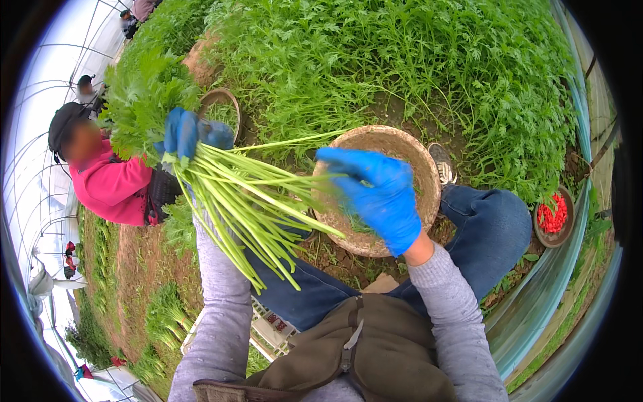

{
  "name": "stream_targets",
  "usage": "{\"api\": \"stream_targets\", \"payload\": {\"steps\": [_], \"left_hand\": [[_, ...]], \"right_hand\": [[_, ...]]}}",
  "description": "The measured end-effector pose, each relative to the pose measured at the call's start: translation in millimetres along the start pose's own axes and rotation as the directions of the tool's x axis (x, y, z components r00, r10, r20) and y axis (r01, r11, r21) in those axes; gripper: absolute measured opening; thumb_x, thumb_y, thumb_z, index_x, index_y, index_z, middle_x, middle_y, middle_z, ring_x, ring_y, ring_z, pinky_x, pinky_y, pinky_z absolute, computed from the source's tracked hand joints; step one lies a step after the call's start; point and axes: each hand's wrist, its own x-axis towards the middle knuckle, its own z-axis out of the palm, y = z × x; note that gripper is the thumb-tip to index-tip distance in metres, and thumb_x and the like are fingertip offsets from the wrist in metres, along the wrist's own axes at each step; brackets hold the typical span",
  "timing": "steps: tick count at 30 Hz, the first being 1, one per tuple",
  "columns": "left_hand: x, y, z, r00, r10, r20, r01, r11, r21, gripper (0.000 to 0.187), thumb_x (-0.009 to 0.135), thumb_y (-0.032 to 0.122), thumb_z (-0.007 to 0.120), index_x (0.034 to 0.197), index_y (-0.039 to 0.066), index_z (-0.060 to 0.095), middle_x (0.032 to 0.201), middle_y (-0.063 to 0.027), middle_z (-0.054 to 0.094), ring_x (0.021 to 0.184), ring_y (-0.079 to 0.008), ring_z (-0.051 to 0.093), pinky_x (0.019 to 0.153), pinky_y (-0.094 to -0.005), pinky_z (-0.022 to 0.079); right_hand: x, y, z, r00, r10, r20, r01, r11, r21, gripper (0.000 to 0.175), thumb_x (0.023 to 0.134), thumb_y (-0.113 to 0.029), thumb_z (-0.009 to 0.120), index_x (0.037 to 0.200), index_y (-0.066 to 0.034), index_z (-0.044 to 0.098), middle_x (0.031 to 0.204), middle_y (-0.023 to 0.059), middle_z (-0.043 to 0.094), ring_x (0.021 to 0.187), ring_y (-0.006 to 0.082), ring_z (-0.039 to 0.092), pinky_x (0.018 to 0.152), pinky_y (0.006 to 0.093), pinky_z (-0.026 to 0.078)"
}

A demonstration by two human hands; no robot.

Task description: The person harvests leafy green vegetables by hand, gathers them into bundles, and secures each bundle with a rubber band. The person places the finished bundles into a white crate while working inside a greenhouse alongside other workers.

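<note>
My left hand [183, 133], in a blue glove, grips a bunch of leafy greens near the base of its leaves. Lobed leaves [145, 95] fan out beyond that hand, while the long pale-green stalks [241, 201] slant down toward me with uneven ends. My right hand [384, 193], also blue-gloved, is over a round, dirt-stained basin [374, 133]. Its fingers are bent beside the stalk tips and blurred by motion, so whether they pinch a stalk is unclear. Some green scraps lie inside the basin, partly hidden by this hand.
Dense greens [402, 60] grow in front. A bowl of red ties [552, 213] sits right, beside plastic sheeting [532, 306]. Another bowl [231, 98] holds trimmings. A person in pink [110, 186] is at left. Tied bundles [168, 314] lie behind, near a white plastic crate [271, 326].
</note>
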Motion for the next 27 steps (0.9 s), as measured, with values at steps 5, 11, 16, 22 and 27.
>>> {"api": "stream_targets", "payload": {"steps": [5,11,16,22,27], "left_hand": [[-17.9,15.7,-1.5,0.967,0.115,-0.228,-0.127,0.991,-0.039,0.023,0.093,0.035,0.055,0.082,0.015,0.05,0.076,-0.0017,0.059,0.046,-0.0123,0.041,0.044,-0.0289,0.034],[-21.1,10.0,-8.1,0.95,0.141,-0.278,-0.166,0.984,-0.068,0.023,0.092,0.033,0.055,0.082,0.014,0.048,0.076,-0.0015,0.055,0.049,-0.0123,0.04,0.046,-0.0288,0.035],[-21.3,0.7,-11.1,0.942,0.138,-0.307,-0.171,0.982,-0.083,0.022,0.092,0.031,0.055,0.081,0.014,0.047,0.076,-0.0014,0.052,0.051,-0.0122,0.039,0.047,-0.0288,0.035],[-25.5,-2.2,-14.3,0.932,0.136,-0.335,-0.175,0.98,-0.09,0.022,0.092,0.029,0.056,0.081,0.013,0.045,0.076,-0.0013,0.049,0.053,-0.0121,0.038,0.049,-0.0288,0.035],[-25.6,-2.5,-13.2,0.924,0.14,-0.356,-0.182,0.98,-0.085,0.022,0.092,0.027,0.056,0.08,0.013,0.044,0.076,-0.0012,0.046,0.055,-0.012,0.038,0.051,-0.0288,0.036]], "right_hand": [[3.2,19.5,-16.2,0.951,0.309,-0.019,-0.302,0.939,0.163,0.04,0.08,0.001,0.065,0.119,-0.0047,0.06,0.11,0.0081,0.065,0.098,0.0157,0.063,0.085,0.0295,0.05],[9.3,1.4,-16.8,0.958,0.179,0.223,-0.271,0.821,0.503,0.061,0.078,-0.002,0.068,0.134,-0.0067,0.046,0.118,0.0077,0.059,0.11,0.0178,0.056,0.093,0.0327,0.046],[9.3,-17.9,-0.6,0.886,0.258,0.385,-0.459,0.608,0.648,0.067,0.077,-0.004,0.069,0.138,-0.0066,0.041,0.129,0.0102,0.05,0.115,0.0209,0.052,0.097,0.0331,0.045],[8.5,-14.8,7.9,0.857,0.322,0.401,-0.515,0.535,0.67,0.057,0.082,-0.004,0.064,0.135,-0.0048,0.045,0.129,0.0084,0.052,0.114,0.0191,0.052,0.096,0.0328,0.046],[5.9,-10.8,12.3,0.877,0.334,0.347,-0.479,0.534,0.697,0.049,0.082,0.003,0.06,0.13,0.0015,0.047,0.115,0.0104,0.059,0.101,0.0166,0.058,0.087,0.0291,0.05]]}}
